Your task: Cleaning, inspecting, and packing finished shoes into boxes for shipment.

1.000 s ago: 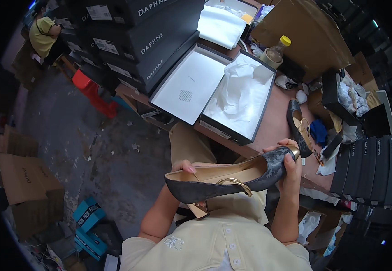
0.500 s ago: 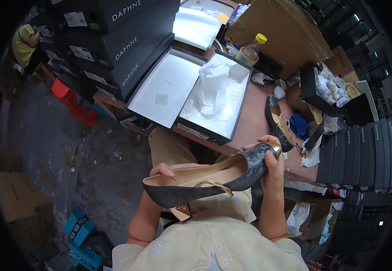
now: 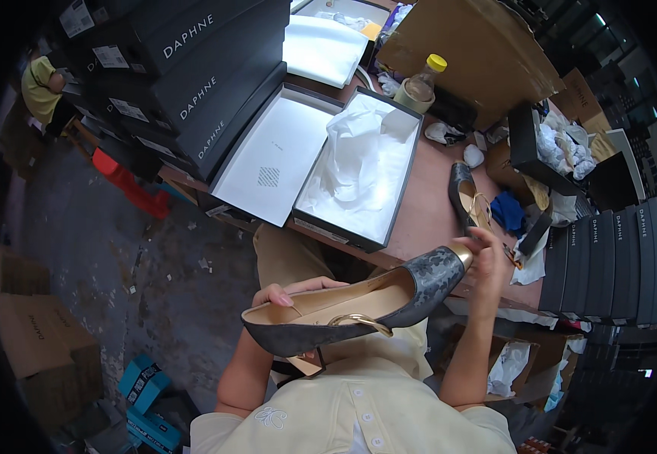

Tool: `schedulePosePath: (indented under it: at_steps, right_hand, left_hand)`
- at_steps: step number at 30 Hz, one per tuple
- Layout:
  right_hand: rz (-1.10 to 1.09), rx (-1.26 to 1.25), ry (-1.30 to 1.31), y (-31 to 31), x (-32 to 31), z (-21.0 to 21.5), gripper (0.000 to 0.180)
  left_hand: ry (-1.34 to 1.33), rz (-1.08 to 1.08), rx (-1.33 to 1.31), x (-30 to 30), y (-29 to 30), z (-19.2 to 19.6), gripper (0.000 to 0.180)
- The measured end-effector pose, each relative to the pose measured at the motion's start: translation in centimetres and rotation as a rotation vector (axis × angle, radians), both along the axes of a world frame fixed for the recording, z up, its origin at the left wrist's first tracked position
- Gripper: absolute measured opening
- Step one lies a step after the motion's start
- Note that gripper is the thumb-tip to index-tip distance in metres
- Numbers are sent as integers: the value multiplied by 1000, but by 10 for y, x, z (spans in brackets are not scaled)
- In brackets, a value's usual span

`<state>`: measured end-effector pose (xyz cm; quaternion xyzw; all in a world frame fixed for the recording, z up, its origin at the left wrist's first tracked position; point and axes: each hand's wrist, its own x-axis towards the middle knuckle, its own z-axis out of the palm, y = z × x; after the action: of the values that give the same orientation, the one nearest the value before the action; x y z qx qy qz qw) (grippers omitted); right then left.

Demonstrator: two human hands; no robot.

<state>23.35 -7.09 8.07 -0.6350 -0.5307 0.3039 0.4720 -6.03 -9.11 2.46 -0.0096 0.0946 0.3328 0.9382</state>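
Observation:
A dark grey patterned high-heeled shoe (image 3: pixel 358 310) with a gold toe cap and a gold twisted strap is held level before my chest. My left hand (image 3: pixel 290 293) is closed round its heel end, thumb over the rim; the fingers beneath are partly hidden. At the toe, my right hand (image 3: pixel 486 261) has bent, loosely parted fingers beside the gold cap, barely touching it if at all. The matching shoe (image 3: pixel 464 197) lies on the table behind my right hand. An open shoe box (image 3: pixel 385 234) with white tissue paper (image 3: pixel 355 151) stands in front of me, its lid (image 3: pixel 268 163) to its left.
Stacked dark shoe boxes (image 3: pixel 192 98) rise at the left; a row of them (image 3: pixel 608 265) stands at the right. A yellow-capped bottle (image 3: pixel 427 76), cardboard (image 3: pixel 472 60) and a blue cloth (image 3: pixel 507 212) are on the table (image 3: pixel 427 181). A red stool (image 3: pixel 128 185) and another person (image 3: pixel 41 87) are far left.
My right hand has loosened from the toe and shifted right, its thumb off the gold cap. The shoe has moved slightly right and down, with my left hand still on its heel end.

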Motion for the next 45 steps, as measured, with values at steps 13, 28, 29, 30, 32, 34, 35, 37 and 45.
schedulePosePath:
  at_steps: [13,28,29,30,32,34,35,37,45]
  right_hand:
    - [-215,-16,-282,4,105,-93,72]
    - [-226,408,-558,-33,80,-55,73]
    - [-213,455,-599,-38,80,-50,74]
    - [-193,502,-648,-43,81,-45,75]
    - [-159,561,-722,-49,78,-42,81]
    - [-142,585,-758,-50,74,-35,82]
    - [-131,578,-755,-48,74,-32,81]
    - [-117,589,-762,-45,72,-33,81]
    - [-59,672,-584,-36,61,-46,39]
  left_hand:
    - [97,-72,93,13,10,-9,87]
    - [754,409,526,64,17,29,95]
    - [794,462,567,70,19,29,97]
    - [825,520,603,76,20,28,100]
    - [857,560,613,85,24,28,102]
    - [888,588,629,95,28,29,104]
    - [903,595,637,99,30,27,104]
    - [943,606,671,102,31,22,105]
    - [1060,719,685,104,24,14,107]
